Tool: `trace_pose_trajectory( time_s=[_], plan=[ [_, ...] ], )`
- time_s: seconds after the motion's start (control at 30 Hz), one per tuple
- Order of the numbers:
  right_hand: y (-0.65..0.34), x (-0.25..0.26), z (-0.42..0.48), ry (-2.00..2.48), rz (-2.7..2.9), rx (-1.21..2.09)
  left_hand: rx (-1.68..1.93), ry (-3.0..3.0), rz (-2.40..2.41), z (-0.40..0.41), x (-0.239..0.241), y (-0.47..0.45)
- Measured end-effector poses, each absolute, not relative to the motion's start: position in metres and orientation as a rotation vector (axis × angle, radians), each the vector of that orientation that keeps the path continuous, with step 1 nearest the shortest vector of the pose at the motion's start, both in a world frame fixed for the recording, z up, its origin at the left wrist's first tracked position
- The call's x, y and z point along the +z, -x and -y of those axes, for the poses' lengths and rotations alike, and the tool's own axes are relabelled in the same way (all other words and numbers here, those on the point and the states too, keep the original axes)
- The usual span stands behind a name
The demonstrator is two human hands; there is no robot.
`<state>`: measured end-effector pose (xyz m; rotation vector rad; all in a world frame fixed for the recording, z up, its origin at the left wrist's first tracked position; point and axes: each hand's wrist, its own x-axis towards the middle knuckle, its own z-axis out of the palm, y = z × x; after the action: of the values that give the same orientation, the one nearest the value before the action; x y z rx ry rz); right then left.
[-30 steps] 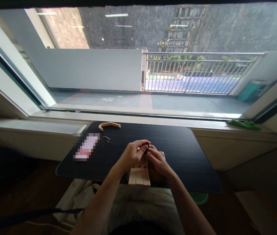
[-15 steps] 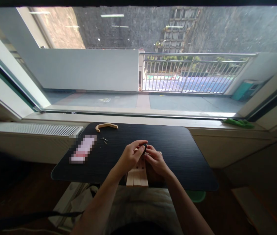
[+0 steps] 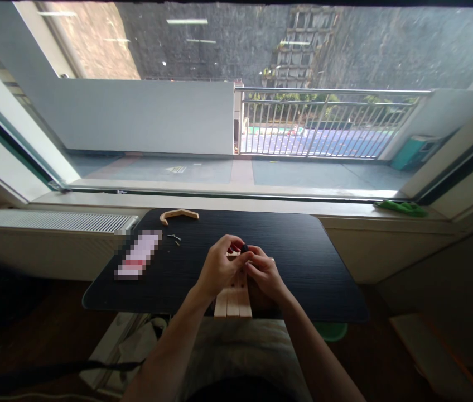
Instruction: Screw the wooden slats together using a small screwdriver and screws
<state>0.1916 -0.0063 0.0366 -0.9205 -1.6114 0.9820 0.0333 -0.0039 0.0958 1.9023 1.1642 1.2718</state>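
Note:
Both my hands meet over a slatted light-wood piece [image 3: 232, 301] at the front of the dark table. A small black part [image 3: 244, 249], too small to name, sits between my fingertips. My left hand [image 3: 223, 262] has its thumb and fingers closed around this part from the left. From the right, my right hand [image 3: 265, 269] pinches at the same part, with its fingers bent. Dark holes show in the slats just below my fingers. The far end of the wooden piece is partly hidden by my hands.
On the dark table [image 3: 295, 240], a curved wooden piece [image 3: 180, 214] lies at the back left. Several small screws [image 3: 173, 237] lie nearer, beside a blurred pinkish rectangle [image 3: 140, 254]. A radiator [image 3: 52, 220] stands left; a green cloth [image 3: 399, 208] rests on the windowsill.
My left fingers have curled inward from a more stretched position, and the left thumb has shifted across the black part. The whole view has moved slightly.

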Motion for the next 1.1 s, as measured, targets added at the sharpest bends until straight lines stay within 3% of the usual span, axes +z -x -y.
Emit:
trace_pose_trajectory(
  time_s=[1.1],
  plan=[
    [-0.195, 0.030, 0.005, 0.886, 1.603, 0.968, 1.225, -1.841, -1.066, 0.006, 0.099, -0.032]
  ],
)
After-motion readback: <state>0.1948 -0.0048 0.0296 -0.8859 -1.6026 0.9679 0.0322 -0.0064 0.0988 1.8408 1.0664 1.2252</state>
